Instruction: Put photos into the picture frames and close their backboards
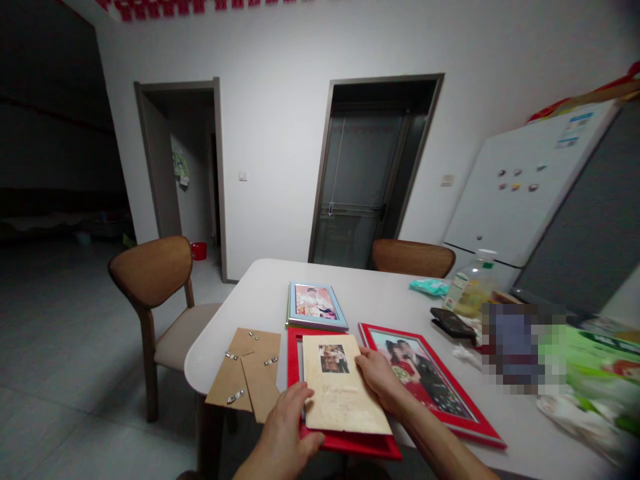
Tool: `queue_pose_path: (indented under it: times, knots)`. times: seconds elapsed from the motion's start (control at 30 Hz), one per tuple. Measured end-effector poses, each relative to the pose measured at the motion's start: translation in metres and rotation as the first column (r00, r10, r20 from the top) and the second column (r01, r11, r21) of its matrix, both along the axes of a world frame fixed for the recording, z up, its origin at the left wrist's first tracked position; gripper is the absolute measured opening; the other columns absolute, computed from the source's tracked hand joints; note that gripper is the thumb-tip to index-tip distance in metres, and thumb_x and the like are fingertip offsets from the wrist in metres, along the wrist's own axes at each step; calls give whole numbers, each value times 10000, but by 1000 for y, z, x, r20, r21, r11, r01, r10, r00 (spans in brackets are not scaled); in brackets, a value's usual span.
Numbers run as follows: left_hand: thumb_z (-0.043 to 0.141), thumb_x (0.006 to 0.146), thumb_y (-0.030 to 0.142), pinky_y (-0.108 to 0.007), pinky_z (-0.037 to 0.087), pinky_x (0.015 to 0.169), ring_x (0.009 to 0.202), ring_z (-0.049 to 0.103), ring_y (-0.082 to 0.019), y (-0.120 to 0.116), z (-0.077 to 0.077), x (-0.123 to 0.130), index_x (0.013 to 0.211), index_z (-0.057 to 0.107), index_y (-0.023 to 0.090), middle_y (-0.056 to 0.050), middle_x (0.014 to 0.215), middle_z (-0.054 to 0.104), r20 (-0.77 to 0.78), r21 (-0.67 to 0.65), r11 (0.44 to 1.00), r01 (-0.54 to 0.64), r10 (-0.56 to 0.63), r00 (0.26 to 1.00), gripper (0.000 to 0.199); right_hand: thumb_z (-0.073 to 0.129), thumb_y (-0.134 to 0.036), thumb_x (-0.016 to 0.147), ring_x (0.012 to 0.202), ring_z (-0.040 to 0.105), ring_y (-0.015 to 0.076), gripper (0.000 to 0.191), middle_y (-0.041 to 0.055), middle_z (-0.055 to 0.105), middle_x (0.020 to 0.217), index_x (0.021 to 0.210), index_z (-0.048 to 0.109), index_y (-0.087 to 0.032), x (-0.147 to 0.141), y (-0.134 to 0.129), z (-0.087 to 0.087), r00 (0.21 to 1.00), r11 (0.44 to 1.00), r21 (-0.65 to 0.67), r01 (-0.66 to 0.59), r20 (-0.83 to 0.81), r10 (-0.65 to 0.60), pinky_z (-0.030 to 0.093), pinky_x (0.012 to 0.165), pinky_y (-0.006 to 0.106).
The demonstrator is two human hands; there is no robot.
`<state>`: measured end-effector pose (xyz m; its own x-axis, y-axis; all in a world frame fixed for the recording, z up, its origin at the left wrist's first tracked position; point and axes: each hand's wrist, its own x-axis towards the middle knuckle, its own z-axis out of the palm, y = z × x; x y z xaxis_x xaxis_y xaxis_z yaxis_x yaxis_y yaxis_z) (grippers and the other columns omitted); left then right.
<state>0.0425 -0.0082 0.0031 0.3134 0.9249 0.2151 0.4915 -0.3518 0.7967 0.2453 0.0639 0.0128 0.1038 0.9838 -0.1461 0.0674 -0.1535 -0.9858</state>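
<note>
A cream card [337, 400] with a small printed photo and faint writing lies over a red picture frame [360, 445] at the table's near edge. My right hand [379, 379] grips the card's right edge, fingers curled. On the left, my left hand [289, 427] holds the frame's lower left side, with its fingertips against the card's left edge. Brown backing boards [235, 377] with metal clips lie to the left. A second red-framed wedding photo [425, 380] lies to the right, and a light blue framed photo [315, 303] lies beyond.
Along the white table's [270, 270] right side are a black wallet-like item [453, 325], a large clear bottle [470, 287], a teal packet [429, 287] and green plastic bags [595, 360]. Wooden chairs stand at the left [155, 273] and far side [414, 257].
</note>
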Motion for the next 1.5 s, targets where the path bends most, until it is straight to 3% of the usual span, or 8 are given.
queue_pose_path:
  times: [0.17,0.37,0.53,0.8,0.97,1.13,1.37,1.5]
  knots:
    - [636,540,106,-402,280,979,1161,350,-255,0,-9,-1,1065,500,128,-148,1240,424,-170,97,990,103,-86,982,542,356,-124,592,570,611,175,388,68,669,707,922,560,-134,-7,14,-7,989,999,22,36,144,-39,451,492,244]
    - [656,554,130,-424,254,989,1166,343,-258,-1,4,-1,1016,517,134,-140,1218,451,-299,103,985,139,-103,949,482,334,-151,643,648,606,167,387,87,663,769,952,563,-111,-9,17,-7,925,998,62,6,379,-29,428,532,219]
    - [662,566,152,-399,257,992,1163,350,-243,-3,9,-1,979,533,145,-115,1198,477,-320,84,985,149,-115,941,433,361,-208,689,740,583,187,297,122,645,822,840,603,-124,-6,11,5,612,986,156,-60,786,-87,392,621,244]
    - [648,582,163,-403,269,984,1163,350,-253,-3,9,0,967,549,128,-130,1166,506,-313,91,981,172,-136,940,399,405,-294,723,753,569,221,289,164,600,898,857,593,-120,-7,5,2,315,994,96,-44,946,-77,366,601,287]
    - [608,580,115,-382,262,989,1186,319,-221,-4,8,-27,1145,441,156,-119,1276,389,-308,102,988,113,-76,948,591,385,-300,753,786,551,211,332,142,580,929,987,555,-136,-17,-4,7,394,980,167,-105,912,-113,364,639,280]
    - [592,555,98,-386,246,986,1192,305,-247,14,3,-88,1135,455,132,-145,1280,374,-453,166,971,-173,231,861,597,401,-301,760,895,497,186,343,107,553,976,1035,541,-154,-72,-24,18,576,887,274,-371,817,-12,341,772,270]
    - [515,579,61,-327,314,948,1118,420,-205,33,-9,-116,1042,524,138,-116,1192,487,-460,216,934,-285,355,814,470,618,-440,534,884,461,257,524,92,532,933,989,538,-193,-152,-34,14,433,847,148,-510,895,104,340,767,375]
    - [541,573,77,-335,355,924,1066,474,-220,30,-3,-113,999,555,147,-112,1139,535,-381,260,916,-306,388,839,431,641,-267,499,919,452,232,634,90,497,987,1107,477,-195,-152,-31,14,580,852,197,-485,802,144,369,778,323]
